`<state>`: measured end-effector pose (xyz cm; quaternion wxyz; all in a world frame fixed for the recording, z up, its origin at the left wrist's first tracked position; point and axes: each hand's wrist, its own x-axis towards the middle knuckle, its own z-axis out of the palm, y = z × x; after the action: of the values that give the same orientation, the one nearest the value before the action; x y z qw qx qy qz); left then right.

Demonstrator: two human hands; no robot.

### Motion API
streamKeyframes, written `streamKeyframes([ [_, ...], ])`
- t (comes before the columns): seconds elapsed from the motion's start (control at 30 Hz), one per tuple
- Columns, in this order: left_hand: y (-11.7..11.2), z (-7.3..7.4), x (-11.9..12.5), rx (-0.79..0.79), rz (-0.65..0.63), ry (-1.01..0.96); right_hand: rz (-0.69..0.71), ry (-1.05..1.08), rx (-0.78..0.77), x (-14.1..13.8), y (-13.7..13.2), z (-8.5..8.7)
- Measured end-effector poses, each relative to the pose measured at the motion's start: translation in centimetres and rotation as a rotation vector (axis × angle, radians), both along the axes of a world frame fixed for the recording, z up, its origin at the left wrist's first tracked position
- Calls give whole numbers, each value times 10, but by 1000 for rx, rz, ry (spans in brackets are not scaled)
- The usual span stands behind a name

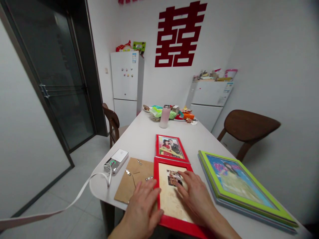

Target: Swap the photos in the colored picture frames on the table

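A red picture frame [156, 171] lies at the table's near edge, with a cream backing sheet [169, 202] inside it. A small dark photo [171, 177] rests on the upper part of that sheet. My right hand [195, 192] is over the sheet, fingers spread, its fingertips at the photo's right side. Along the frame's left side lies my left hand [143, 205], fingers stretched out and touching the red border. Under and beside the left hand is a brown backing board [127, 186] with metal clips. Another red frame [184, 154] holding a couple's picture touches the first frame's far edge.
Green and blue picture frames [243, 186] are stacked at the right. A power bank [117, 161] with a white strap [82, 196] sits at the left edge. Farther back stand a pink bottle [164, 117] and snack packages [184, 114]. Chairs [249, 126] flank the table.
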<state>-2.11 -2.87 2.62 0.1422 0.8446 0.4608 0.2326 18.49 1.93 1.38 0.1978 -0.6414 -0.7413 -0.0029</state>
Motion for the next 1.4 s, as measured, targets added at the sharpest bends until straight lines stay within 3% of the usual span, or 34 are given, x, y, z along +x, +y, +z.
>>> streamKeyframes([
  [0.13,2,-5,-49,-105,257,76,254,139,-113,-49,-17,16],
  [0.2,3,-8,-63,-175,323,140,329,132,-139,-74,-24,20],
  [0.3,3,-10,-73,-187,325,174,352,64,-171,-99,-31,17],
  [0.4,5,-14,-78,-159,301,129,347,109,-176,-104,-33,11],
  [0.6,9,-13,-83,61,225,10,382,373,-140,-86,-35,13],
  [0.73,3,8,-73,207,116,-26,382,471,-155,-66,-43,29],
  [0.87,-6,24,-46,270,30,-21,376,467,-182,-35,-54,41],
  [0.93,-8,20,-27,251,3,-5,347,413,-198,-15,-57,41],
  [1.17,-1,-19,35,86,-66,17,250,210,-263,45,-61,29],
  [1.4,-2,-15,46,-78,-32,143,307,149,-216,56,-50,8],
])
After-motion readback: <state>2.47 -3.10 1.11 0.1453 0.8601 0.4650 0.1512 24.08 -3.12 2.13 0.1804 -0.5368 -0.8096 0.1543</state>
